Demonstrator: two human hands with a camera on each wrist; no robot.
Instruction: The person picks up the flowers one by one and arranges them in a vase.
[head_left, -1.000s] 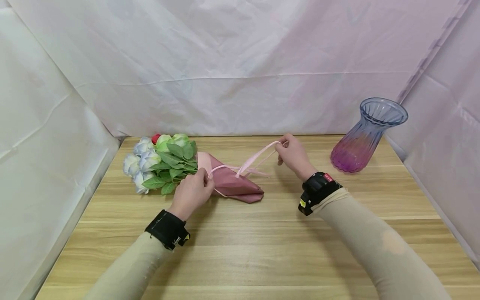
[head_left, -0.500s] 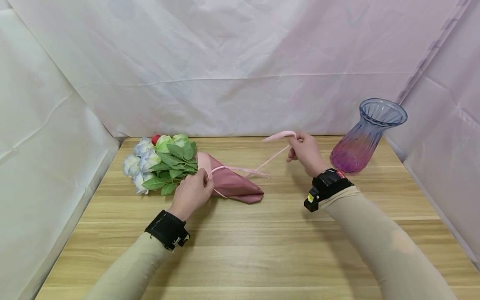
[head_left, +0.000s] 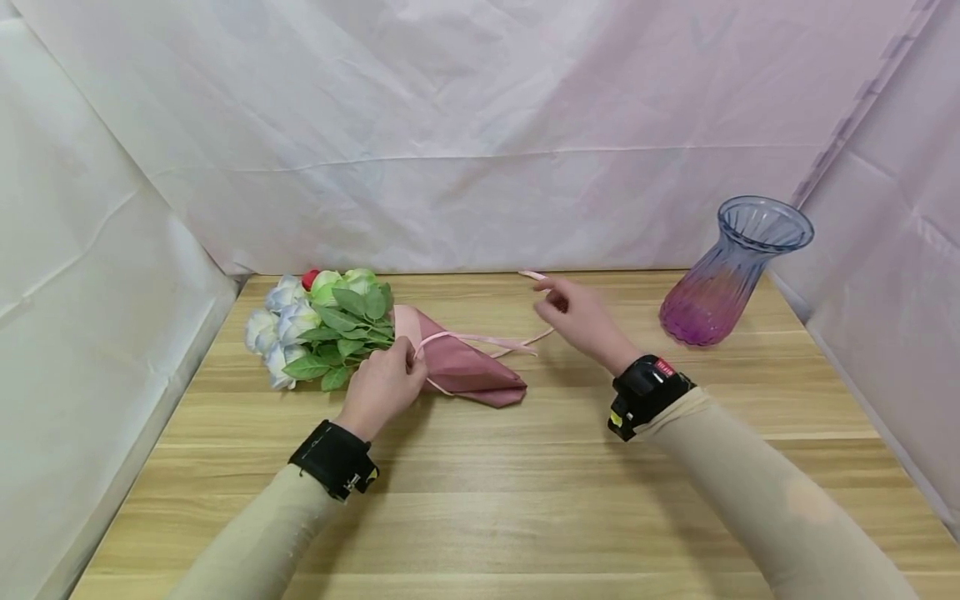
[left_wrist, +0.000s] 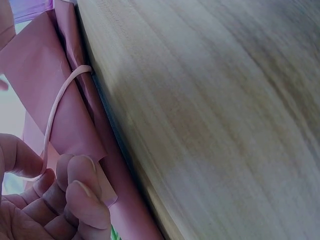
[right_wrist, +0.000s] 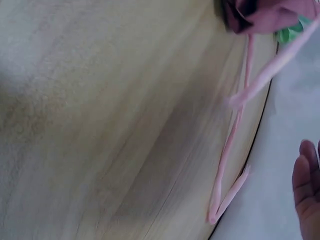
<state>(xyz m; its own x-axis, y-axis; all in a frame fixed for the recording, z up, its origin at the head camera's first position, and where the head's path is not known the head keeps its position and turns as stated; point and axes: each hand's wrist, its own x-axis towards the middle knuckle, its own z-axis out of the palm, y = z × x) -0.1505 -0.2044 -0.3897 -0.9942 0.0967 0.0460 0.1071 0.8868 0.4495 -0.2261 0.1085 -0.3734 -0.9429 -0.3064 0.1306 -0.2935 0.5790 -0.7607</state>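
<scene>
A bouquet of artificial flowers lies on its side, blooms to the left, wrapped in mauve paper. A pale pink ribbon runs round the paper. My left hand pinches it between thumb and forefinger at the near side of the wrap; in the left wrist view the ribbon curves from these fingers across the paper. Beyond the wrap's narrow end, my right hand hovers with relaxed fingers and holds nothing. One ribbon end lies bent on the table in the right wrist view; another strand hangs above it.
A ribbed glass vase, blue above and magenta below, stands at the back right. White cloth hangs behind the wooden table and along both sides.
My right hand pulled the ribbon rightward, then let it go and came back left. The loose end dropped to the table. My left hand has stayed in place.
</scene>
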